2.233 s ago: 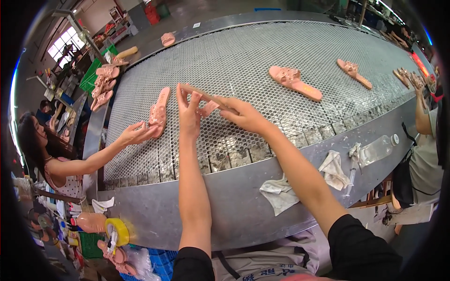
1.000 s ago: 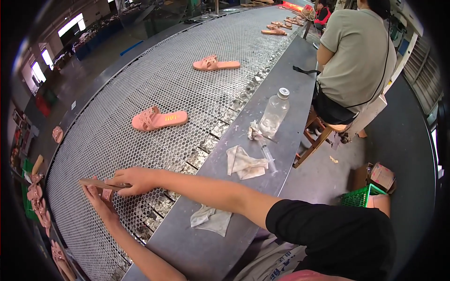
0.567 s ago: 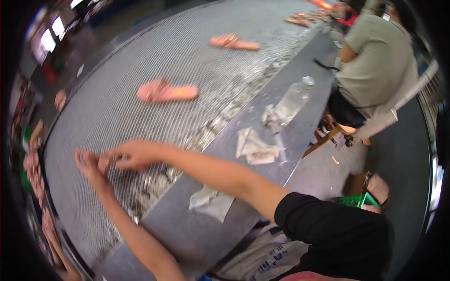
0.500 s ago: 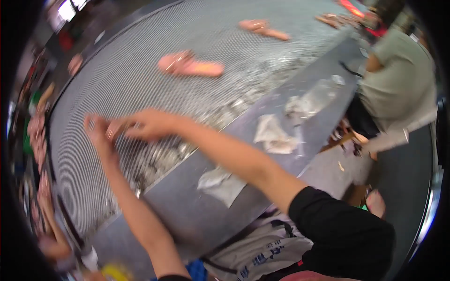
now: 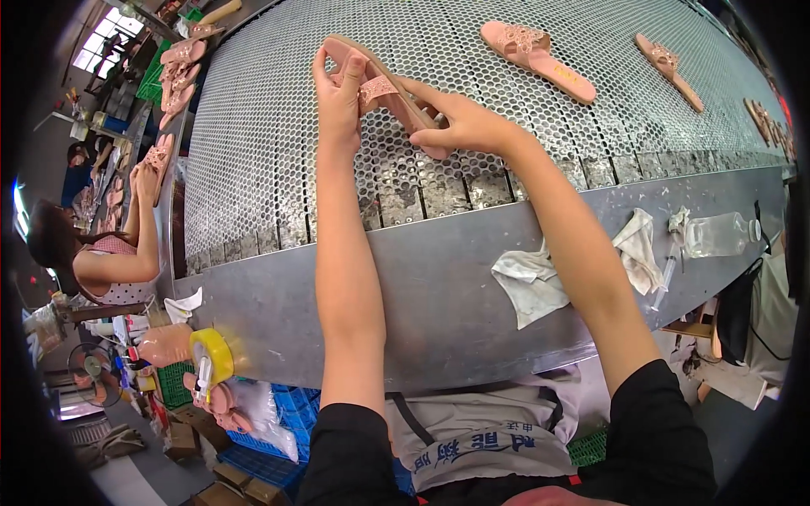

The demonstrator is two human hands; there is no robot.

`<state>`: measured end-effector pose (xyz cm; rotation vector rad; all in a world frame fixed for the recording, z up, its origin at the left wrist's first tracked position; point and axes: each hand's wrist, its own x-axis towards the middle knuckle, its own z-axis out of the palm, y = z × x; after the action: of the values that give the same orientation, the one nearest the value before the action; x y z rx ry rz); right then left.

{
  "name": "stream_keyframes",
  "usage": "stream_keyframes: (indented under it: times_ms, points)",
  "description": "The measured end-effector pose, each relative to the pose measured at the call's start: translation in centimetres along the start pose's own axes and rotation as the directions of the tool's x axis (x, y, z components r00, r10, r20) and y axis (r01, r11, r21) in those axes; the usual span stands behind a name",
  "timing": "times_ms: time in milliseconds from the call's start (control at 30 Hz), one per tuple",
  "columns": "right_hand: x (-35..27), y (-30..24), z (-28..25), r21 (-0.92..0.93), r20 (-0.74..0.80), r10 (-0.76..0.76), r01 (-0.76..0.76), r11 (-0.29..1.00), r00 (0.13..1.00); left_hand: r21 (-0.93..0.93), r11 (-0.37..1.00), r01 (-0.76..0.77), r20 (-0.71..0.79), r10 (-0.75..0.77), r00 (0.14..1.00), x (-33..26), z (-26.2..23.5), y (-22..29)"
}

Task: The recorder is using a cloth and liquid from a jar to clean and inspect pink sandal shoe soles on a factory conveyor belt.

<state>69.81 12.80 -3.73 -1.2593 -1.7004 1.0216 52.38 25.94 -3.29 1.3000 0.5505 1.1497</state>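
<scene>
A pink slide sandal (image 5: pixel 380 90) with a patterned strap is held in the air over the perforated metal conveyor (image 5: pixel 278 110). My left hand (image 5: pixel 339 101) grips its upper end, the thumb pressed near the strap. My right hand (image 5: pixel 464 123) closes round the lower end, its thumb on the near side and its fingers on the far side. The sandal is tilted, the upper end to the left and the lower end to the right. Farther right, a matching sandal (image 5: pixel 544 63) lies on the conveyor, and beyond it another pink sandal (image 5: pixel 671 72).
On the grey metal ledge (image 5: pixel 430 304) lie two cloths (image 5: pixel 530 285), a clear bottle (image 5: pixel 717 234) and a syringe-like tool (image 5: pixel 666 282). A yellow tape roll (image 5: pixel 213 354) sits at its left end. A co-worker (image 5: pixel 118 261) at left handles another sandal (image 5: pixel 158 153).
The view has swung, so the conveyor now runs across the top. My hands, blurred and close together before, are farther apart, and the sandal between them shows clearly.
</scene>
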Motion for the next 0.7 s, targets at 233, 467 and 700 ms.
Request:
stream_keyframes:
  times_ms: [233, 467, 700]
  points:
    - [-0.5, 0.6, -0.8, -0.049, -0.033, -0.04, 0.038, 0.998, 0.999, 0.02, 0.998, -0.056, -0.012, 0.056, 0.998, 0.3, 0.9, -0.4]
    - [-0.8, -0.1, -1.1, -0.095, -0.058, -0.042, 0.036, 0.995, 0.997, 0.014, 0.999, -0.039, -0.008, 0.039, 0.999, 0.3, 0.9, -0.7]
    - [-1.4, 1.0, -1.4, 0.013, -0.027, -0.05, 0.05, 0.999, 0.998, 0.021, 1.0, -0.007, -0.011, 0.007, 1.0, 0.4, 1.6, -1.2]
